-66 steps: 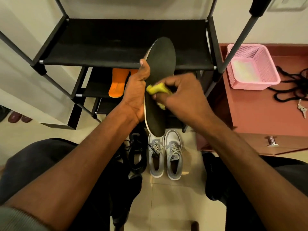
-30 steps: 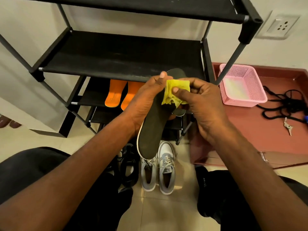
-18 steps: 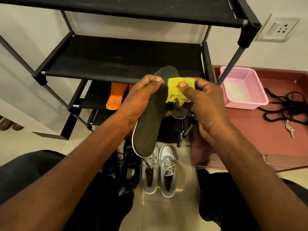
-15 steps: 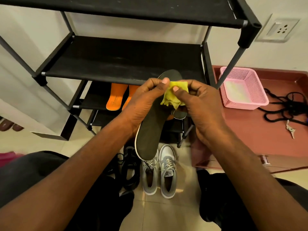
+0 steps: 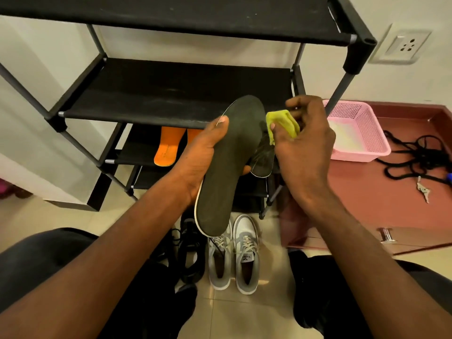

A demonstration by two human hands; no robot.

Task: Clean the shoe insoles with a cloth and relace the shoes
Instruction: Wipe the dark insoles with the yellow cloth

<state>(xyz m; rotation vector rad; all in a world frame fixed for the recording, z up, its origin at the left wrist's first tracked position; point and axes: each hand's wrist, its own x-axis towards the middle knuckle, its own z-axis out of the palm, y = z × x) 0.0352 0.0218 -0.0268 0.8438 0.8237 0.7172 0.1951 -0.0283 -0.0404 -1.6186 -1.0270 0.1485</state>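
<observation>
My left hand (image 5: 203,155) grips a dark insole (image 5: 227,167) by its left edge, thumb on top, toe end pointing up. My right hand (image 5: 303,148) pinches a folded yellow cloth (image 5: 283,126) just right of the insole's toe, a little apart from it. A second dark insole (image 5: 263,159) lies on the rack shelf behind. Two orange insoles (image 5: 168,145) rest on a lower shelf. A grey-and-white pair of shoes (image 5: 234,258) and a black pair of shoes (image 5: 190,253) stand on the floor below. Black laces (image 5: 415,160) lie heaped on the red cabinet.
A black shoe rack (image 5: 171,94) with several shelves stands straight ahead. To the right is a low red cabinet (image 5: 381,199) holding a pink basket (image 5: 354,130) and keys (image 5: 423,189). My knees frame the shoes on the tiled floor.
My right hand has drawn the cloth off the insole toward the right. My left hand has let go of the cloth and now holds the insole only.
</observation>
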